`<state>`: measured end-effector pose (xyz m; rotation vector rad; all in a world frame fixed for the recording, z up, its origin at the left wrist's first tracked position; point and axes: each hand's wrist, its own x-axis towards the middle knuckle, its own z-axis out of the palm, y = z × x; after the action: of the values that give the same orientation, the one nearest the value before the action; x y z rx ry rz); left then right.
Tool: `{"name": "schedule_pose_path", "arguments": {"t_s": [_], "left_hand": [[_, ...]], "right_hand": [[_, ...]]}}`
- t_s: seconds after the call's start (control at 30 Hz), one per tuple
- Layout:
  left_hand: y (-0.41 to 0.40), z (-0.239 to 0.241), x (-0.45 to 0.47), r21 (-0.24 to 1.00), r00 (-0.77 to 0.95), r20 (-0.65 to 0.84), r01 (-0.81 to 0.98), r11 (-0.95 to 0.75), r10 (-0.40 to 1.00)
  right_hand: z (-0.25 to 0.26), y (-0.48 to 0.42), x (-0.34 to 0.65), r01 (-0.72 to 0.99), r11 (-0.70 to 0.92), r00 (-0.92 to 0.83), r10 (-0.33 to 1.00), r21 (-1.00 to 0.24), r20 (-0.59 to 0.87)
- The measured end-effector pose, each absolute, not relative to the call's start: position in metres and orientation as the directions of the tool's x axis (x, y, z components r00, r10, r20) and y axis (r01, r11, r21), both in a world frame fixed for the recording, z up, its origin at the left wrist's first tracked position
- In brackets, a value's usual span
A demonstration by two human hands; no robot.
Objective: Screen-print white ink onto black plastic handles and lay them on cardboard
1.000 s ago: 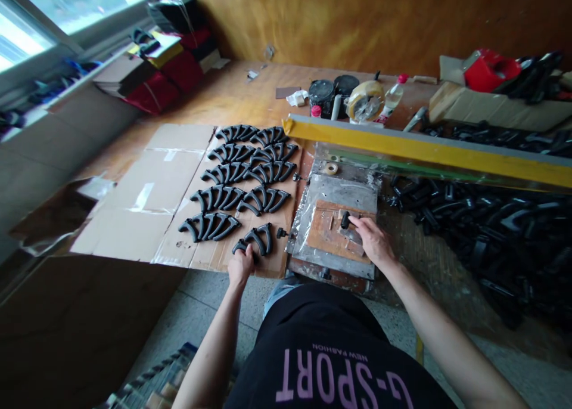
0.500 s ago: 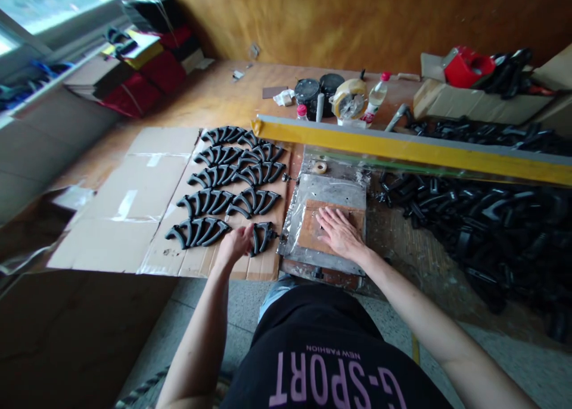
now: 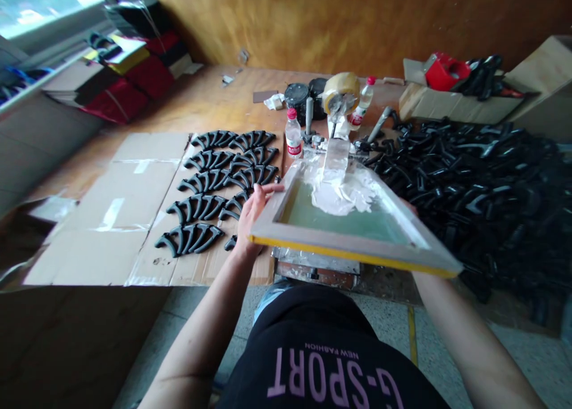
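A screen-printing frame [image 3: 353, 255] with grey sides and a yellow edge stands tilted over the work plate. White paste [image 3: 344, 197] lies on its green mesh, with a pale squeegee [image 3: 336, 158] standing in it. My left hand [image 3: 254, 215] grips the frame's left side, fingers along the edge. My right hand [image 3: 410, 207] is at the right side; the frame hides most of it, with only fingertips and the wrist showing. Below, the metal plate [image 3: 322, 265] is mostly covered. Curved black handle-like parts [image 3: 190, 239] lie in rows to the left on cardboard [image 3: 129, 188].
A heap of black parts [image 3: 473, 176] spreads on the right. Behind the frame stand bottles [image 3: 293, 136], dark tins [image 3: 297, 96] and a tape roll [image 3: 342, 93]. A carton [image 3: 460, 102] holds a red container [image 3: 447, 72]. Stacked boards [image 3: 129, 81] sit by the window.
The printing frame has swung down from its raised position towards me. My left hand has left the black parts, my right hand the brown board on the plate; both are now at the frame.
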<state>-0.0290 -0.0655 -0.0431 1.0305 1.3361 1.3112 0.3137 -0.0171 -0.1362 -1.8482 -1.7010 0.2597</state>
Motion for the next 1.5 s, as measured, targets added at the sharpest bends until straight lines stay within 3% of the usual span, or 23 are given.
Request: {"name": "schedule_pose_path", "arguments": {"t_s": [0.1, 0.2, 0.3, 0.43, 0.6, 0.7, 0.87, 0.97, 1.13, 1.33, 1.5], "left_hand": [[-0.091, -0.093, -0.041, 0.96, -0.135, -0.271, 0.031, 0.278, 0.953], [-0.1, -0.142, -0.039, 0.926, -0.175, -0.349, 0.089, 0.368, 0.921], [-0.097, -0.173, -0.036, 0.901, -0.191, -0.36, 0.184, 0.393, 0.913], [-0.093, -0.184, -0.038, 0.892, -0.183, -0.345, 0.241, 0.383, 0.92], [-0.095, -0.183, -0.04, 0.888, -0.224, -0.369, 0.203, 0.413, 0.902], [-0.096, -0.181, -0.038, 0.888, -0.233, -0.384, 0.172, 0.426, 0.894], [-0.095, -0.174, -0.038, 0.893, -0.206, -0.402, 0.125, 0.431, 0.892], [-0.094, -0.173, -0.04, 0.899, -0.164, -0.401, 0.121, 0.422, 0.901], [-0.096, -0.172, -0.04, 0.901, -0.14, -0.381, 0.165, 0.401, 0.914], [-0.095, -0.124, -0.044, 0.94, -0.134, -0.318, 0.082, 0.33, 0.939], [-0.068, -0.057, -0.03, 0.996, -0.227, -0.068, -0.068, 0.054, 0.972]], "right_hand": [[-0.123, 0.003, 0.3, 0.825, 0.095, 0.127, 0.929, -0.557, 0.347], [-0.111, 0.019, 0.251, 0.834, 0.317, -0.102, 0.893, -0.453, 0.438], [-0.108, 0.027, 0.205, 0.877, 0.346, -0.252, 0.922, -0.333, 0.294], [-0.119, 0.012, 0.191, 0.888, 0.363, -0.357, 0.931, -0.282, 0.074], [-0.123, -0.034, 0.222, 0.676, 0.658, -0.682, 0.729, -0.331, 0.056], [-0.113, -0.04, 0.232, 0.561, 0.739, -0.792, 0.611, -0.373, 0.017], [-0.118, -0.035, 0.219, 0.687, 0.656, -0.65, 0.747, -0.312, 0.138], [-0.134, -0.051, 0.22, 0.653, 0.692, -0.663, 0.718, -0.306, 0.21], [-0.125, -0.047, 0.223, 0.629, 0.691, -0.682, 0.711, -0.357, 0.173], [-0.078, 0.036, 0.215, 0.76, 0.509, -0.412, 0.858, -0.404, 0.306], [-0.078, 0.063, 0.29, 0.813, 0.192, 0.013, 0.938, -0.55, 0.346]]}}
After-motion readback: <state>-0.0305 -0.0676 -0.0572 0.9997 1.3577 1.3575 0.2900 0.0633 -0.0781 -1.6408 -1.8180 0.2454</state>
